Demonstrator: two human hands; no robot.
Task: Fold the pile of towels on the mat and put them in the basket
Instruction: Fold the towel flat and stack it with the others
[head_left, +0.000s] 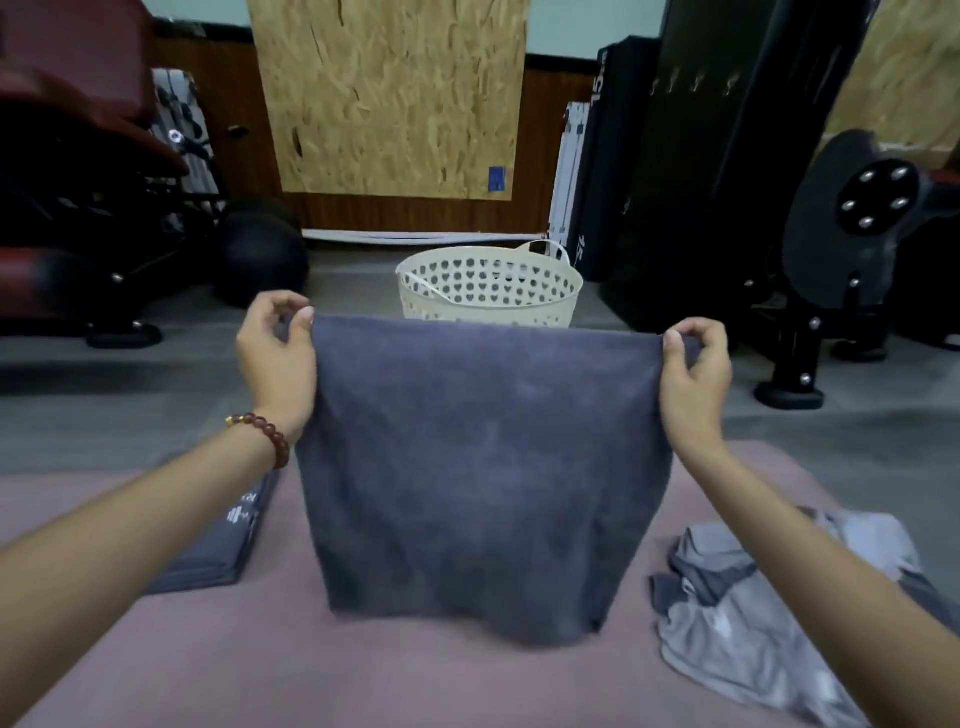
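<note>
Dark grey towel (483, 467): hangs between left hand (275, 353) and right hand (696, 374), each pinching a top corner, above pink mat (260, 649). Folded towel's (228, 540) label unreadable.

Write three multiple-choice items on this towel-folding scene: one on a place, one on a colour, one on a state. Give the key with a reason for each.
1. Where does the basket stand?
A. On the floor beyond the mat
B. On the mat beside the folded stack
C. Under the left arm

2. What colour is the held towel?
A. White
B. Dark grey-blue
C. Red

3. How is that towel held?
A. Lying flat on the mat
B. Bunched in one hand
C. Hanging, pinched at its top corners by both hands

Key: 1 A, it sits on grey floor past the mat's far edge. 2 B, its cloth is dark grey-blue. 3 C, the left hand and right hand each pinch a corner.
</note>
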